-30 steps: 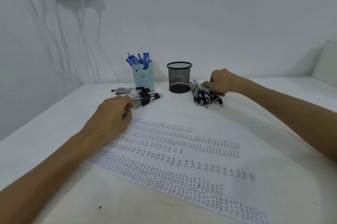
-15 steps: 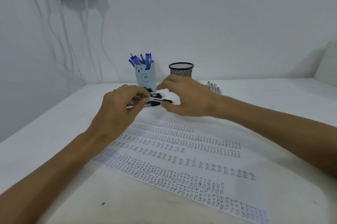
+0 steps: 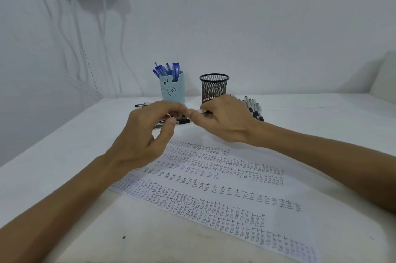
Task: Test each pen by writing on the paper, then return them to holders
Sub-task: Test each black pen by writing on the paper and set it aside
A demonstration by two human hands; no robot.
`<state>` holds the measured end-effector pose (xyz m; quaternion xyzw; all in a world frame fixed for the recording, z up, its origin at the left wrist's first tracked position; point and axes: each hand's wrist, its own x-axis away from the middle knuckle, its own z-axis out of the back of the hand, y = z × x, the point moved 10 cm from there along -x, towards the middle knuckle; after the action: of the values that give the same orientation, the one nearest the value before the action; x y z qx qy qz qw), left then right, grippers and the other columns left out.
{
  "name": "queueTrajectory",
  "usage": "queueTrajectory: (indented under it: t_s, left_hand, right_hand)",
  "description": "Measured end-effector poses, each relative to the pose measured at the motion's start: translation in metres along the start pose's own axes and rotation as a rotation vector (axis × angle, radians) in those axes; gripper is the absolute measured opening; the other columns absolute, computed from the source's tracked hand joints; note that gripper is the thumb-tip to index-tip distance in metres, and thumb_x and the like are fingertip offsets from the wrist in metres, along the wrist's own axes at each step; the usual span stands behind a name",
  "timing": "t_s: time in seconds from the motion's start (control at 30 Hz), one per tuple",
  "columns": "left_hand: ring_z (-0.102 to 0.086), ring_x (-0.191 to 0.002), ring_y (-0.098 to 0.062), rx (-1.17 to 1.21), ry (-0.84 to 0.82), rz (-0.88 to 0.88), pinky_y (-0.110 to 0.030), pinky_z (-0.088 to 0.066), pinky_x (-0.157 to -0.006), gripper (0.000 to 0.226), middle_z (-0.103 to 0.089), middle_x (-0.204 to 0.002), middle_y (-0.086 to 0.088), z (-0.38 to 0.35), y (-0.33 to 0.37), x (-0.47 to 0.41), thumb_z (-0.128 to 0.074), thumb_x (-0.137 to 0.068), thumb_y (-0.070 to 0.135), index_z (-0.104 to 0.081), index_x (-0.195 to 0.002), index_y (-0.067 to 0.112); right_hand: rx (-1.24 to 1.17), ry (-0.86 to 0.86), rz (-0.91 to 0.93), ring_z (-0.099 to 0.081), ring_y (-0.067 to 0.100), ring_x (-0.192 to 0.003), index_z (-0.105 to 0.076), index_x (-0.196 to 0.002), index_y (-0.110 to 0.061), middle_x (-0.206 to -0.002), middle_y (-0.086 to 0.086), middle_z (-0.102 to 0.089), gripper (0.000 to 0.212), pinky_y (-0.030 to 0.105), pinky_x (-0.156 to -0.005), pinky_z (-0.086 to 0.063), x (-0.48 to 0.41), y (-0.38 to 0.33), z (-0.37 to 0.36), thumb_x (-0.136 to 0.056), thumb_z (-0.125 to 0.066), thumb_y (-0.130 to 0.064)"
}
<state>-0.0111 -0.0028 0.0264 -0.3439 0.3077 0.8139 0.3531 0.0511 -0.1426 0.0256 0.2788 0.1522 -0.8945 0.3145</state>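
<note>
Pen (image 3: 202,111): we are pinching it between left hand (image 3: 143,134) and right hand (image 3: 225,121) fingers, likely preparing to test-write on paper (image 3: 214,194).

- White paper sheet (image 3: 240,179) lies flat, nearest the viewer, packed with slanting rows of handwritten "Test" in black and blue ink.
- Light-blue plastic holder with a bear face (image 3: 172,89) stands upright beyond the sheet, with blue-capped pens (image 3: 168,70) bristling from its top.
- Black wire-mesh cylindrical holder (image 3: 214,88) stands upright just to its right, not touching it.
- Clear pens with black grips (image 3: 183,121) lie in front of the blue holder, partly hidden.
- A second heap of black-and-clear pens (image 3: 255,108) lies right of the mesh holder.
- One clear pen (image 3: 202,111), barely visible, is pinched between the left hand (image 3: 147,132) and the right hand (image 3: 225,121).
</note>
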Motion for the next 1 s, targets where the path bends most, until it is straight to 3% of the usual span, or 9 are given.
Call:
queueTrajectory:
  t_s: [0.07,0.13,0.3,0.43,0.57,0.67,0.87,1.0]
  left_hand:
    - [-0.068,-0.113,-0.009,0.036,-0.054,0.016,-0.019,-0.054,-0.092,0.038,-0.073,-0.122,0.002,-0.007,-0.002,0.002,-0.048,-0.100,0.026,-0.068,-0.127,0.010]
    - [-0.066,-0.118,-0.013,0.076,-0.115,0.028,-0.029,-0.056,-0.096,0.038,-0.070,-0.127,0.004,-0.014,-0.002,0.003,-0.051,-0.100,0.028,-0.066,-0.131,0.011]
    - [-0.054,-0.135,-0.006,0.023,-0.457,-0.047,-0.039,-0.050,-0.107,0.033,-0.059,-0.142,0.017,-0.050,0.016,0.013,-0.055,-0.104,0.038,-0.065,-0.134,0.026]
    - [-0.045,-0.139,0.002,0.006,-0.684,-0.070,-0.036,-0.043,-0.113,0.038,-0.048,-0.150,0.023,-0.075,0.026,0.028,-0.054,-0.103,0.053,-0.061,-0.138,0.038]
    - [-0.044,-0.141,0.001,0.016,-0.701,-0.071,-0.036,-0.042,-0.114,0.040,-0.048,-0.149,0.025,-0.077,0.029,0.030,-0.058,-0.101,0.055,-0.060,-0.139,0.041]
    - [-0.043,-0.140,0.002,0.006,-0.700,-0.069,-0.034,-0.041,-0.114,0.041,-0.048,-0.149,0.024,-0.076,0.029,0.030,-0.061,-0.100,0.056,-0.060,-0.138,0.041]
    - [-0.043,-0.140,0.001,-0.005,-0.714,-0.062,-0.034,-0.042,-0.114,0.042,-0.047,-0.149,0.024,-0.078,0.027,0.030,-0.060,-0.100,0.058,-0.059,-0.139,0.042]
    - [-0.043,-0.140,0.003,0.000,-0.716,-0.062,-0.032,-0.041,-0.114,0.043,-0.046,-0.149,0.025,-0.078,0.027,0.030,-0.059,-0.099,0.058,-0.059,-0.139,0.042]
  right_hand:
    - [-0.171,-0.021,-0.010,-0.030,0.017,-0.045,-0.037,-0.055,-0.012,-0.048,0.008,-0.037,0.071,0.033,-0.048,-0.030,0.002,0.003,0.002,-0.097,-0.028,-0.068]
    - [-0.369,-0.028,-0.037,-0.031,0.017,-0.049,-0.036,-0.056,-0.014,-0.052,0.003,-0.034,0.066,0.024,-0.049,-0.027,0.006,0.008,0.010,-0.103,-0.036,-0.061]
    - [-0.791,0.049,-0.336,-0.055,0.016,-0.052,-0.063,-0.066,-0.007,-0.065,0.012,-0.065,0.061,0.022,-0.052,-0.042,0.027,0.051,0.019,-0.105,-0.044,-0.050]
    - [-0.850,0.070,-0.498,-0.052,0.017,-0.054,-0.076,-0.085,-0.009,-0.063,0.009,-0.057,0.070,0.023,-0.046,-0.039,0.049,0.073,0.015,-0.102,-0.035,-0.063]
    - [-1.020,-0.042,-0.567,-0.060,0.026,-0.055,-0.073,-0.092,0.004,-0.068,0.017,-0.066,0.064,0.026,-0.043,-0.040,0.063,0.076,-0.007,-0.101,-0.048,-0.054]
    - [-0.938,-0.126,-0.538,-0.051,0.025,-0.047,-0.064,-0.076,0.001,-0.066,0.022,-0.063,0.046,0.025,-0.041,-0.034,0.069,0.071,-0.016,-0.097,-0.066,-0.039]
    - [-1.014,-0.277,-0.531,-0.052,0.019,-0.049,-0.064,-0.092,-0.001,-0.072,0.016,-0.067,0.029,0.021,-0.038,-0.029,0.074,0.055,-0.020,-0.102,-0.059,-0.028]
    - [-0.919,-0.284,-0.491,-0.049,0.017,-0.052,-0.063,-0.090,0.002,-0.068,0.012,-0.065,0.008,0.021,-0.045,-0.038,0.077,0.054,-0.016,-0.094,-0.064,-0.005]
